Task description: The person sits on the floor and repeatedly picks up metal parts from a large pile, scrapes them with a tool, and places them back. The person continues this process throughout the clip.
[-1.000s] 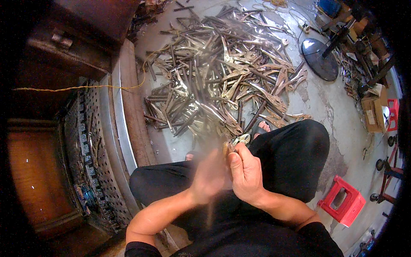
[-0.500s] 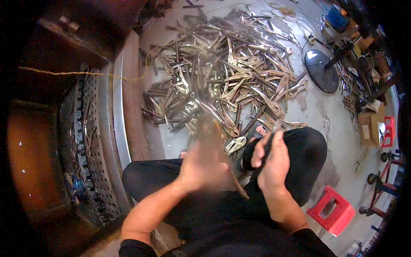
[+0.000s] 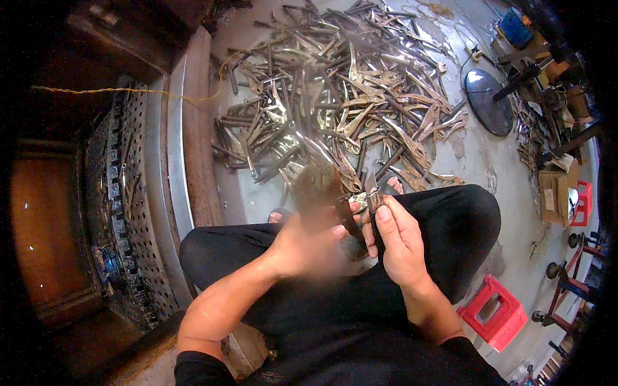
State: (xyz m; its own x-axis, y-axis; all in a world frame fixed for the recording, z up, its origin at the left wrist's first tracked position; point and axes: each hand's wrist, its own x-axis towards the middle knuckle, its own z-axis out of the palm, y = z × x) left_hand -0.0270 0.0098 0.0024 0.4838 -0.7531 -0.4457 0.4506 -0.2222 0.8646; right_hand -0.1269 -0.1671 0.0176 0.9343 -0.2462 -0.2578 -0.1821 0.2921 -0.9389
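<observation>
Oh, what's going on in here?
A person in black clothes has a slim dark tool with a pointed metal tip in the right hand. The left hand, partly blurred, seems to hold a dark brown piece beside it. Ahead, a heap of silvery and brown metal pliers covers part of the grey floor.

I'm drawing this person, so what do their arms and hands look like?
Draw black sleeves that leave both forearms bare. The right hand has no glove, and no watch or bracelet shows on either wrist. The left hand looks bare too, but a blur covers part of it, so I can't tell about rings there.
</observation>
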